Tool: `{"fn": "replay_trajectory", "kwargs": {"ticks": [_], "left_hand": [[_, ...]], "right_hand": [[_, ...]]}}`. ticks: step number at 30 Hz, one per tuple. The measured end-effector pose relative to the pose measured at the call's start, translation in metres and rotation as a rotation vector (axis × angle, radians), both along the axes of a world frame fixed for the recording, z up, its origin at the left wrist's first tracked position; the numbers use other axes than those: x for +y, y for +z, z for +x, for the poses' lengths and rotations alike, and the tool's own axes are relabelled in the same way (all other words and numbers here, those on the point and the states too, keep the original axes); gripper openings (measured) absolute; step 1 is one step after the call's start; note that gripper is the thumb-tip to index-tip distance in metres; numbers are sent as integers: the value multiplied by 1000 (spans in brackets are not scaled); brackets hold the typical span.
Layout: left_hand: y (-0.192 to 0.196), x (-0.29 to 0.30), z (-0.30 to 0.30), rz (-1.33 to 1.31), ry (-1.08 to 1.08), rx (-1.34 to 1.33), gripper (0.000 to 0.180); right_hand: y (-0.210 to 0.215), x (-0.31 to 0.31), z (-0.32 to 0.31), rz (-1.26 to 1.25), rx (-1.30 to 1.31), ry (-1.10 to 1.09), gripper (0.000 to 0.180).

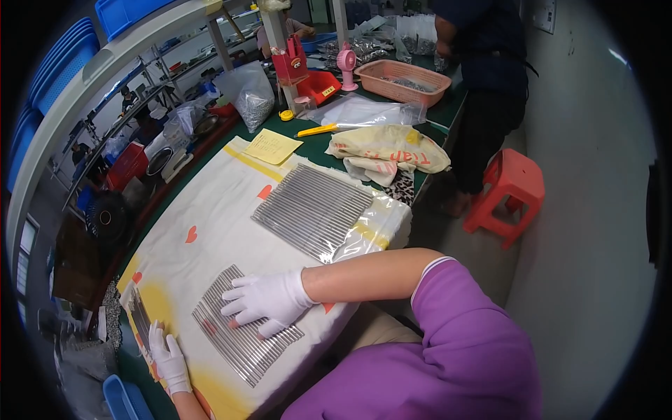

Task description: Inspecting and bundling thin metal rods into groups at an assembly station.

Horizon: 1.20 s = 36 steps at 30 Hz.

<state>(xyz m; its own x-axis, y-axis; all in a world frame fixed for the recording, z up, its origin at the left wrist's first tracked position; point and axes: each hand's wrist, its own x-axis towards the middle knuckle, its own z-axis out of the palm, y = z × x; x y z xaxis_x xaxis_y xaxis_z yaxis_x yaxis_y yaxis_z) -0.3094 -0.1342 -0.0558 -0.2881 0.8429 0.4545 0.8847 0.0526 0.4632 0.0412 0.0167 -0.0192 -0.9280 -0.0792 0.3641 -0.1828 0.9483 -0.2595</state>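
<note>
My right hand (269, 302), in a white glove with some bare fingertips, lies flat with spread fingers on a row of thin shiny metal rods (245, 353). The rods lie side by side on a white cloth (189, 262) with red hearts and yellow patches. At the cloth's left edge, my left hand (170, 360), also gloved, has its fingers stretched out against a smaller bunch of similar rods (139, 316). Part of that bunch is hidden by the fingers. Farther back, a larger square layer of rods (313, 210) rests on the cloth, with clear plastic film (378, 220) along its right side.
Beyond the cloth are a yellow note (273, 146), a yellow cutter knife (317, 131), a crumpled cloth (392, 148) and a pink basket (402, 82). A red stool (507, 196) and a standing person (490, 91) are at the right. A blue bin (124, 399) sits lower left.
</note>
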Motion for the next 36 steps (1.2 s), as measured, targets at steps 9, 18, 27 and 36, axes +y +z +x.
{"fn": "replay_trajectory", "kwargs": {"ticks": [9, 18, 27, 36], "left_hand": [[-4, 0, -3, 68, -25, 64, 35], [-1, -2, 1, 69, -24, 106, 33], [-6, 0, -4, 107, -50, 7, 32], [-2, -1, -1, 108, -54, -143, 32]], "right_hand": [[8, -7, -3, 100, -104, 1, 63], [15, -23, -38, 101, -186, 97, 68], [3, -52, -108, 29, -107, 236, 67], [0, -65, -134, 48, -39, 269, 61]]}}
